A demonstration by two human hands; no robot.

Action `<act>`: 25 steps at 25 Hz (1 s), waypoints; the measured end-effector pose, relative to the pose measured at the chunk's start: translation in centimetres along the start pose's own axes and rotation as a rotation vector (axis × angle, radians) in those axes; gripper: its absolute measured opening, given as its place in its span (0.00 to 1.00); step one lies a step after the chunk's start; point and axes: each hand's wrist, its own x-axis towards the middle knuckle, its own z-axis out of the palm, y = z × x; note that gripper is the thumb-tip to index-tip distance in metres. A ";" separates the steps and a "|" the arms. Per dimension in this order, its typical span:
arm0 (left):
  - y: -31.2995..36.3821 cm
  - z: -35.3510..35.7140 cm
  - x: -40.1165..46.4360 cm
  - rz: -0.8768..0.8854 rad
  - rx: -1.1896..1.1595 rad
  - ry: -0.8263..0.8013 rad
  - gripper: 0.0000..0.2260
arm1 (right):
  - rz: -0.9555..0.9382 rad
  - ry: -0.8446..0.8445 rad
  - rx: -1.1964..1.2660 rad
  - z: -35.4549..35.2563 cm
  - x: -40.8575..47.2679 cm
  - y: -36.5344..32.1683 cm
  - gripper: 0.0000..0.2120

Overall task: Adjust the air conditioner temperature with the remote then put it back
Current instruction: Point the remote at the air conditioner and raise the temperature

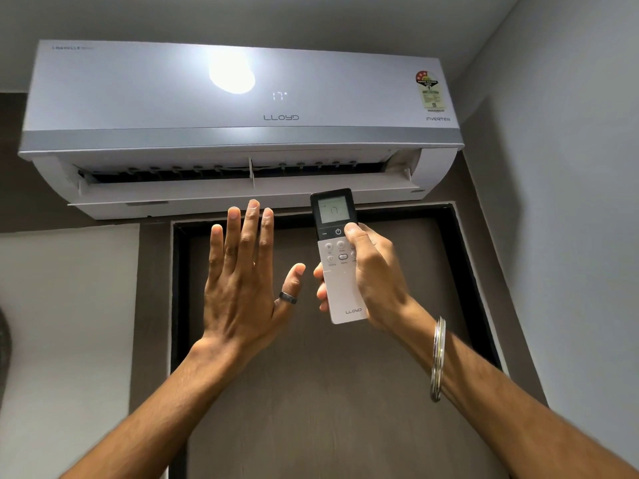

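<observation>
A white wall-mounted air conditioner (238, 108) fills the upper part of the view; its front panel shows 17 and its lower flap hangs open. My right hand (375, 274) is shut on the remote (340, 271), a white body with a black top. The remote stands upright, aimed at the unit, and its small screen reads 17. The thumb rests on a button at the right of the black part, beside the power button. My left hand (242, 274) is raised flat just left of the remote, fingers spread, holding nothing, below the open flap.
A dark brown door (311, 392) with a black frame stands directly under the unit, behind both arms. A grey wall (570, 202) closes in on the right. A bright lamp reflection glares on the unit's front panel.
</observation>
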 end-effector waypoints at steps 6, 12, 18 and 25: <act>-0.1 0.3 0.3 0.007 -0.002 0.012 0.37 | 0.019 0.021 -0.015 -0.2 0.2 0.4 0.17; -0.5 0.7 0.5 0.008 0.003 0.017 0.37 | -0.015 0.011 -0.008 0.2 0.5 0.6 0.17; -1.0 0.7 0.5 0.012 0.026 0.031 0.37 | -0.084 0.002 0.026 0.7 0.6 0.7 0.12; -1.6 0.8 0.3 0.011 0.048 0.034 0.37 | -0.091 -0.012 0.073 0.8 1.1 1.5 0.17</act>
